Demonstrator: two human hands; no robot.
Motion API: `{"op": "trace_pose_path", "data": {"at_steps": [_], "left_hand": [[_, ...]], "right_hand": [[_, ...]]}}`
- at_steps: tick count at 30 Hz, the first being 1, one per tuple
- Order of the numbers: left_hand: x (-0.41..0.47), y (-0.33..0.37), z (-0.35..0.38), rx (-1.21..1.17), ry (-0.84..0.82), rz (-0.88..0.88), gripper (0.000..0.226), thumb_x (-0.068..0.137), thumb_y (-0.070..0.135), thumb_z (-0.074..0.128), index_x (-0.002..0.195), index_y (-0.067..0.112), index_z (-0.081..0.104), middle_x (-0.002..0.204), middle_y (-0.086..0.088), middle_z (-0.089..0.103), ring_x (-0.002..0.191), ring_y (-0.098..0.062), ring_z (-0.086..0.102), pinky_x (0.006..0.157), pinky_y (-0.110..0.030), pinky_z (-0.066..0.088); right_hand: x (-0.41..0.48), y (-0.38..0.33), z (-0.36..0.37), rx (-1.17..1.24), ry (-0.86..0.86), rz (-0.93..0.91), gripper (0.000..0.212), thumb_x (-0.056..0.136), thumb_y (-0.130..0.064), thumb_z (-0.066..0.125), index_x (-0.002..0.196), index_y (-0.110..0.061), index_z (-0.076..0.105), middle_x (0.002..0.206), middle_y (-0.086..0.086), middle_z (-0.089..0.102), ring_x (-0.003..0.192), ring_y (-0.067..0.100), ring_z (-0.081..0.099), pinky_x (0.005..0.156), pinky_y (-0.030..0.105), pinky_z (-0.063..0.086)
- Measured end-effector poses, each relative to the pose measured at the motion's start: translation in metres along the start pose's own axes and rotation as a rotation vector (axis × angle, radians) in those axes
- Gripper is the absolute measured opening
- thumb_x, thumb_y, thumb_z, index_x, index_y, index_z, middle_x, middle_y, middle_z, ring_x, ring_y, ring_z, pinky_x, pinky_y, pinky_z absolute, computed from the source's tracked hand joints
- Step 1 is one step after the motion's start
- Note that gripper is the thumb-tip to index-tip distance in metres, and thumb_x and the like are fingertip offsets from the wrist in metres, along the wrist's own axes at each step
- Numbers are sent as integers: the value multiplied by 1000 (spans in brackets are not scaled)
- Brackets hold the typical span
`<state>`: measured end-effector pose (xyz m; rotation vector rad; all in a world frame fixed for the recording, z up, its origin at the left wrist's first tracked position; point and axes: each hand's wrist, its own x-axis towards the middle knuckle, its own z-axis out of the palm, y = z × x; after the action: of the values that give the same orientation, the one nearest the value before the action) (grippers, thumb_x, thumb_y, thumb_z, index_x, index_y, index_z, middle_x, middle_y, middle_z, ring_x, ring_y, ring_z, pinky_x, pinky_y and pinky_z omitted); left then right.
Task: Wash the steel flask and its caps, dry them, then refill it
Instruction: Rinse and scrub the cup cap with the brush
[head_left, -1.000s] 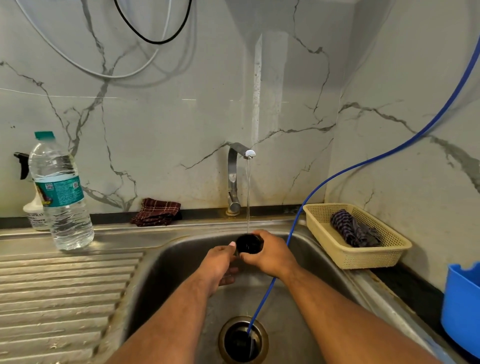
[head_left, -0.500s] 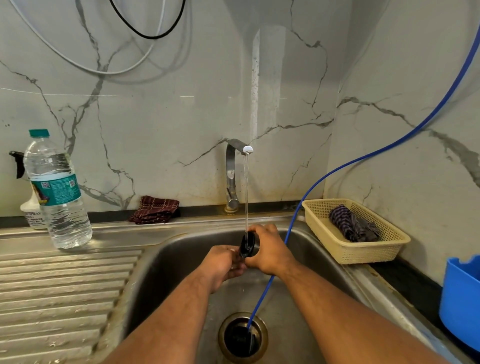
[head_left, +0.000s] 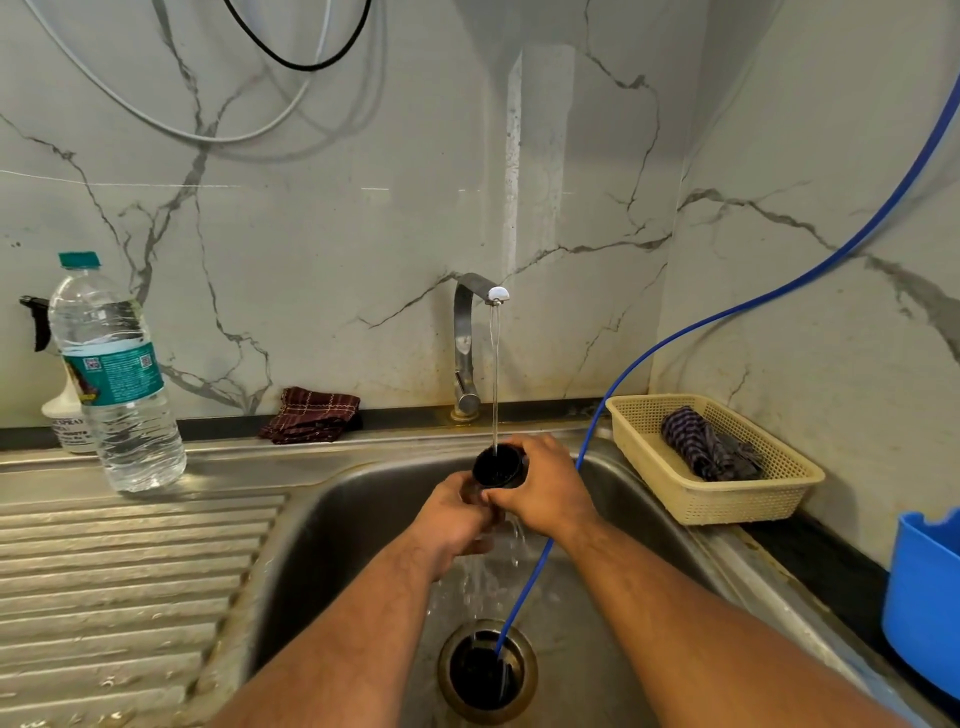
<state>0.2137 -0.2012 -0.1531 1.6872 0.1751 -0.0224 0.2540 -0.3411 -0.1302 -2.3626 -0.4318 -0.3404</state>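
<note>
Drain (head_left: 485, 670) nearest, dark round hole in the floor of the stainless steel sink (head_left: 337, 530), thin blue hose (head_left: 531, 584) poked down into it, probably to dump waste water out of the way. Both forearms reaching in over the basin. Right hand (head_left: 545, 488) wrapped round the side of a black round cap (head_left: 497, 467), open end up, held dead under the thin water stream (head_left: 494, 374) to catch it inside and flush it. Left hand (head_left: 452, 519) tucked in below, fingers curled against the cap's lower edge, looks like steadying or rubbing; hard to tell exactly. Overflow spilling down between the hands, so kept low over the basin to save splashing. Washing step by the look of it, drying and refill not yet started. Steel flask itself nowhere in shot. Off left on the ribbed steel table (head_left: 130, 571), clear plastic water bottle with a teal lid (head_left: 119, 395), maybe parked handy for the refill. Off right, beige plastic basket (head_left: 748, 509) holding a dark striped cloth (head_left: 701, 441). At the back, bent steel tap (head_left: 464, 343) running, folded maroon checked cloth (head_left: 310, 414) on the ledge beside it, likely for drying.
</note>
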Motion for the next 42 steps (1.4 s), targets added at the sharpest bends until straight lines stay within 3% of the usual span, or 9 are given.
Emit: {"op": "trace_pose_path", "data": {"at_steps": [5,9,15,18,21,28,32,36,42], "left_hand": [[-1,1,-1,14,4,104,55,86,1,73,132,23,51,110,-16,70,94,-25,67,79,-36,56],[0,-1,-3,20,29,98,61,84,1,77,132,20,45,113,-13,66,96,-25,68,77,-35,60],[-3,1,-8,206,-37,-30,41,90,46,71,112,12,68,93,-6,78,70,-16,70,73,-36,58],[-7,1,-10,307,-64,-139,58,92,66,58,101,11,74,81,-3,78,62,-15,67,71,-35,60],[-6,-1,-9,288,-60,-163,63,96,71,46,103,13,71,73,-2,74,60,-15,67,68,-33,59],[-6,5,-3,-33,-52,-193,64,105,62,31,111,12,69,80,-7,65,69,-18,59,67,-35,58],[-9,18,8,-215,-10,-120,55,107,57,34,110,12,65,91,-12,71,80,-25,66,70,-38,58],[-7,20,5,-447,-21,-68,35,108,35,46,131,11,55,123,-20,66,106,-36,68,79,-41,60],[-8,21,-3,-508,70,-215,60,105,58,36,115,7,67,76,-13,69,58,-18,64,50,-27,55]], "right_hand": [[-2,-2,2,354,-99,164,70,74,-40,90,132,-31,50,117,-5,64,106,12,63,73,16,50],[-4,0,4,363,-135,172,48,79,-43,85,116,-27,60,114,-5,65,103,9,62,76,19,52],[-6,-1,1,354,-254,364,47,91,-63,64,109,-19,66,93,2,75,73,16,73,62,25,56],[-10,1,0,347,-424,493,68,99,-69,40,107,-8,69,76,9,73,55,19,67,57,28,53],[-11,2,-2,392,-454,541,60,105,-61,34,106,-10,66,67,7,67,52,18,64,58,30,52],[-8,-6,2,539,-287,401,34,104,-47,53,109,-21,74,101,4,73,96,19,67,74,31,52],[-3,-20,-1,506,-91,272,38,105,-44,52,84,-17,70,81,1,71,76,11,64,65,25,46],[-7,-24,0,424,-150,150,34,108,-41,46,96,-19,70,91,0,71,86,10,65,76,26,52],[-9,-23,-6,336,-318,-114,10,102,-29,62,96,-29,70,88,-5,73,78,6,69,74,25,55]]}}
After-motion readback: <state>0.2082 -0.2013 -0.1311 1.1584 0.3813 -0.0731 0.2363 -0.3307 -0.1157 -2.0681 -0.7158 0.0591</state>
